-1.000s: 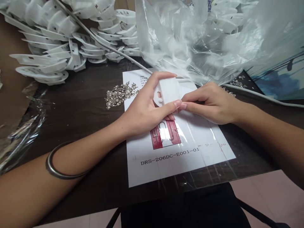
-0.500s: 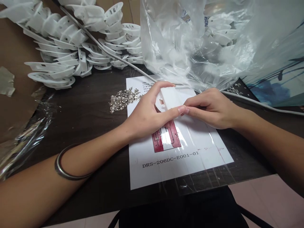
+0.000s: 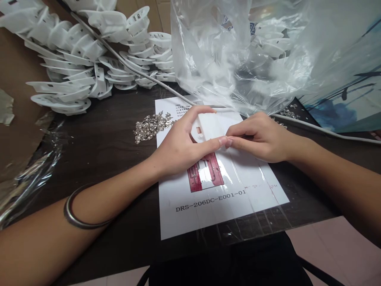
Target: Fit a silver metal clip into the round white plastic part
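Item: white moulded plastic part [image 3: 208,123], centre frame, over printed white paper sheet [image 3: 208,210] on dark bench [image 3: 104,143]. Chg vs. 1 s ago: we've tipped it lower, near flat to sheet; hands same spot, so we judge same fitting step ongoing. Left hand [image 3: 181,149] grip: thumb + forefinger hooked round part, grasping. Right hand [image 3: 258,137] grip: tips pinched at part's lower edge; contents, can't tell.
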{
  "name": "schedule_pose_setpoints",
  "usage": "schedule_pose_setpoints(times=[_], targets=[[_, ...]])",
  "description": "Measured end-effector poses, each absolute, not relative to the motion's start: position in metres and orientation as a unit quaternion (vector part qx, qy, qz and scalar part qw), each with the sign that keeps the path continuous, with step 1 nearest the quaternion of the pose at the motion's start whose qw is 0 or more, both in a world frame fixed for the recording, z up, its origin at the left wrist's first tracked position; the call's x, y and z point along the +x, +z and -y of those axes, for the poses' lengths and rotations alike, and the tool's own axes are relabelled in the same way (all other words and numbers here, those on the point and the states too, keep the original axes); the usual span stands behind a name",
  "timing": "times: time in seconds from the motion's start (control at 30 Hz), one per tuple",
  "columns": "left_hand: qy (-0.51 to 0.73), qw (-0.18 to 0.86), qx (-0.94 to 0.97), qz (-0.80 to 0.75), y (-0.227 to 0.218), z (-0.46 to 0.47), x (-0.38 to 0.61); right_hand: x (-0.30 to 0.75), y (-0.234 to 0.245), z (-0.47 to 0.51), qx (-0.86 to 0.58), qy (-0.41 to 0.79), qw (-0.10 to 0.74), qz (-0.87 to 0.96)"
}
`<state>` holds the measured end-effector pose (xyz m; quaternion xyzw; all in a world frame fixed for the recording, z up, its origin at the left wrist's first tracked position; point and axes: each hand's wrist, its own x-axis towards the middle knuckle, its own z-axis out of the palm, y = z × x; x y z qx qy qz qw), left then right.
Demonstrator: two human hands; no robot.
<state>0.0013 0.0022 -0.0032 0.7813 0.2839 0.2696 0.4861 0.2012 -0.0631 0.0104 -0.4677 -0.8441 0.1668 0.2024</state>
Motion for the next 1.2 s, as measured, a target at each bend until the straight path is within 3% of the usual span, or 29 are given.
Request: schedule_pose_setpoints(times=[0.1,0.37,1.2], targets=[[0.278,0.48,0.785,-0.275,-0.0039,-0.0022,0.0011,0.2012,0.0074,0.0627,-0.465,0.166,0.201,0.846],[0.24,0.598,0.712,-0.28,-0.0037,-0.0007,0.0032,0.2002,0.0055,0.0629,-0.467,0.162,0.205,0.845],[0.252,0.554,0.737,-0.294,-0.0039,-0.0008,0.0029,0.1994,0.0095,0.0644,-0.466,0.169,0.226,0.839]])
